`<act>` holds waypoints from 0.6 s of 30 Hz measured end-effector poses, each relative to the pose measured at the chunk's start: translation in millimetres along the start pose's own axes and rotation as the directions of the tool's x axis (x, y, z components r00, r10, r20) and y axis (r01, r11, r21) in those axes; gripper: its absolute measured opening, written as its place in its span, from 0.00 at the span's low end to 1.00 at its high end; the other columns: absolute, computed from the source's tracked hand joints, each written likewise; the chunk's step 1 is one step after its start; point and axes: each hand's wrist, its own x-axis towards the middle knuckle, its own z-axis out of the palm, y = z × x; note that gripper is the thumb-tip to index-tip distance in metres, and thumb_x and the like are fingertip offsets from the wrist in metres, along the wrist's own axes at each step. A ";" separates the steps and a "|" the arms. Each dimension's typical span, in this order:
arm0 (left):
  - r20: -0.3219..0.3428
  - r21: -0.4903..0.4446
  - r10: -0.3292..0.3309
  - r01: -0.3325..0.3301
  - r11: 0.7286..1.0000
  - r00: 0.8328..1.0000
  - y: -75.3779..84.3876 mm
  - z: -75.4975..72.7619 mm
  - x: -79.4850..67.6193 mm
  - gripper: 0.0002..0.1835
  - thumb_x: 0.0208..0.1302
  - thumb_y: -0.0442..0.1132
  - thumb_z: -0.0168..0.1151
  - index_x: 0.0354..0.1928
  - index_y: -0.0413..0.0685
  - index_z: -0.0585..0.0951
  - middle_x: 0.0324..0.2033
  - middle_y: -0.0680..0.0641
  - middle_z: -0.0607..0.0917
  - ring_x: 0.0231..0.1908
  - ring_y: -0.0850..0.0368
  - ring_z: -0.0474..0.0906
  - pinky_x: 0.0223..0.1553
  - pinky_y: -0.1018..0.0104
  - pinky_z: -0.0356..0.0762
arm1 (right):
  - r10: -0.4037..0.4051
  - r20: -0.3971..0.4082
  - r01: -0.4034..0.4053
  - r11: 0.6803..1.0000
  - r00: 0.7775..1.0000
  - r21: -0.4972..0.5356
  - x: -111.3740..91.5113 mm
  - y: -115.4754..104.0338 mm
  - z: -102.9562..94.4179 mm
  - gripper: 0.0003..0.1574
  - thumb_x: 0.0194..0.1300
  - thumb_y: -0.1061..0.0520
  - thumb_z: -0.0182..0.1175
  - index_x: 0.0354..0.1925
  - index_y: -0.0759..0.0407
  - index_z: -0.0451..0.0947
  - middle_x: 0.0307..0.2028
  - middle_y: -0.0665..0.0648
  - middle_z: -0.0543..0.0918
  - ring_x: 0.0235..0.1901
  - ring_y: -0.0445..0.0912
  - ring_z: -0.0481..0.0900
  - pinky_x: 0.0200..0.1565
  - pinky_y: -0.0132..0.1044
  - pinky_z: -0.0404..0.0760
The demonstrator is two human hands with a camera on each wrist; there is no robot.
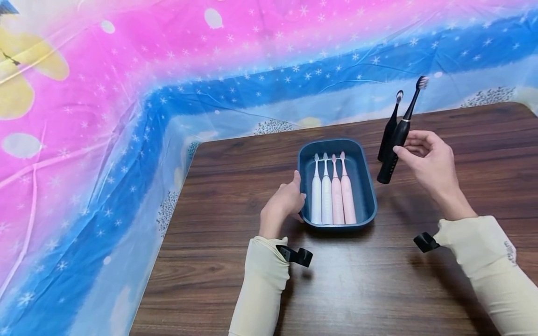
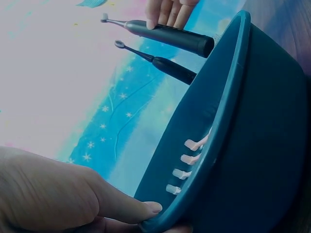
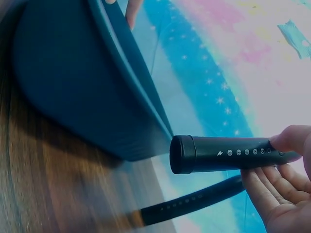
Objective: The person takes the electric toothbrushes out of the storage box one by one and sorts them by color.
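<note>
My left hand grips the left rim of a dark blue plastic bin, its thumb over the edge in the left wrist view. Inside the bin, two white electric toothbrushes and two pink electric toothbrushes lie side by side, heads toward the far end. To the right of the bin, my right hand pinches a black electric toothbrush by its handle, bristles up, tilted to the right. Just behind it a second black electric toothbrush stands upright on the table, partly covered by the held one.
The dark wood-grain table has its left edge and far edge in view. Beyond it hangs a pink and blue patterned cloth. A black strap mount sits on each sleeved wrist.
</note>
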 end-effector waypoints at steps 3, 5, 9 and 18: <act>0.003 0.001 -0.005 0.005 1.000 1.000 0.5 -0.4 0.2 0.37 0.75 0.41 0.45 0.76 0.57 0.38 0.56 0.35 0.74 0.28 0.48 0.85 0.39 0.61 0.81 | -0.006 -0.018 0.006 1.000 1.000 -0.019 2.5 5.2 -2.0 0.20 0.61 0.57 0.65 0.52 0.55 0.74 0.38 0.36 0.78 0.37 0.28 0.78 0.40 0.15 0.73; 0.005 0.000 -0.005 0.005 1.000 1.000 0.5 -1.0 0.5 0.37 0.75 0.41 0.45 0.76 0.57 0.38 0.53 0.36 0.75 0.28 0.48 0.85 0.38 0.62 0.81 | -0.012 -0.028 0.011 0.999 1.000 -0.034 4.3 9.9 -3.1 0.21 0.62 0.57 0.64 0.53 0.56 0.74 0.38 0.36 0.78 0.38 0.28 0.77 0.41 0.14 0.73; 0.012 -0.003 -0.003 0.003 1.000 1.000 -0.2 -1.8 0.9 0.37 0.75 0.41 0.45 0.76 0.58 0.37 0.47 0.36 0.77 0.28 0.47 0.85 0.37 0.63 0.80 | -0.011 -0.037 0.008 0.998 0.999 -0.067 6.3 18.3 -5.7 0.23 0.62 0.56 0.64 0.55 0.57 0.73 0.39 0.35 0.77 0.39 0.27 0.77 0.42 0.14 0.72; 0.016 -0.004 -0.002 0.002 1.000 1.000 -0.6 -1.5 0.9 0.37 0.75 0.42 0.45 0.76 0.58 0.37 0.39 0.39 0.77 0.28 0.47 0.86 0.35 0.65 0.80 | -0.006 -0.070 -0.003 0.990 0.998 -0.141 10.1 29.8 -7.9 0.24 0.62 0.53 0.64 0.55 0.57 0.73 0.37 0.34 0.76 0.37 0.25 0.76 0.42 0.14 0.72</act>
